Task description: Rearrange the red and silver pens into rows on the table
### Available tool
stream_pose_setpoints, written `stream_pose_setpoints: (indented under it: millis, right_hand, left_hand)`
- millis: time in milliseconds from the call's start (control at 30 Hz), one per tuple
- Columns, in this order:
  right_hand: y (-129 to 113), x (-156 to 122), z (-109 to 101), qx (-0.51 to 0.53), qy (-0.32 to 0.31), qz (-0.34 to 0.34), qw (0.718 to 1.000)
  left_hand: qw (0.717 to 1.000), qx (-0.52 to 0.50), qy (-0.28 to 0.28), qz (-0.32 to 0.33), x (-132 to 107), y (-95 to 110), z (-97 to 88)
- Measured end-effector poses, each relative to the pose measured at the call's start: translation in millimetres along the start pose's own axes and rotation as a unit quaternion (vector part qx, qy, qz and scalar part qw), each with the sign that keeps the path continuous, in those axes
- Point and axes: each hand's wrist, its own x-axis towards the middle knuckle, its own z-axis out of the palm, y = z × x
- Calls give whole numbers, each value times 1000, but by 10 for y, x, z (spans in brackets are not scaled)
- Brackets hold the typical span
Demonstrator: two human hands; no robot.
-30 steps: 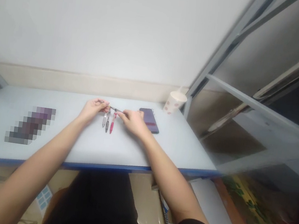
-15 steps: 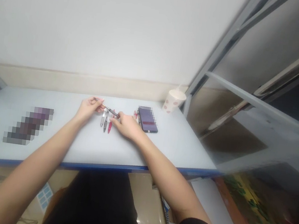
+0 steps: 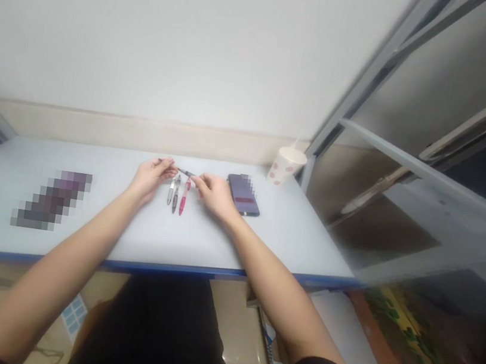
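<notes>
My left hand [image 3: 150, 178] and my right hand [image 3: 215, 194] face each other above the desk. Between them runs a slim dark pen [image 3: 187, 172], tilted slightly down to the right. The left fingers close around its left end, and the right thumb and fingers pinch the other end. Just below it, a silver pen [image 3: 170, 192], a grey pen [image 3: 175, 198] and a red pen [image 3: 184, 198] lie side by side, pointing toward me. Beside my right hand rests a dark purple phone [image 3: 244, 197], partly blurred out.
A white cup [image 3: 287, 166] with reddish prints stands at the back right corner, near the metal frame [image 3: 365, 82]. On the left of the pale desk [image 3: 146, 245] is a pixelated dark object [image 3: 51, 200]. A wall [image 3: 155, 37] closes off the back.
The right hand has shifted back and away from the red pen, uncovering more of it. The held pen now lies closer to level. A reddish item beside the phone is now hidden.
</notes>
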Motion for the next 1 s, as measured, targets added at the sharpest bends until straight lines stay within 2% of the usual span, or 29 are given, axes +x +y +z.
stream_pose_setpoints:
  millis: [167, 300, 400, 533, 667, 800, 900, 1000]
  right_hand:
    - [62, 44, 17, 124, -26, 21, 992]
    - [62, 22, -56, 192, -113, 51, 974]
    - [38, 5, -177, 191, -166, 16, 967]
    - [18, 11, -246, 206, -106, -38, 972]
    - [21, 21, -175, 250, -86, -25, 964]
    - [42, 29, -140, 314, -133, 4, 940]
    - [85, 53, -149, 354, -155, 41, 921]
    - [146, 98, -159, 351, -108, 49, 929]
  left_hand:
    - [999, -13, 29, 21, -30, -26, 49]
    - [999, 6, 20, 36, -38, -2, 35]
    - [1000, 10, -19, 18, -54, 19, 24]
    - [992, 43, -115, 6, -113, -22, 70]
    - [987, 60, -147, 24, -180, -100, 151]
    - [986, 97, -133, 40, -215, -118, 205]
    - [977, 171, -86, 95, -218, -103, 197]
    - [932, 327, -73, 136, -214, -89, 139]
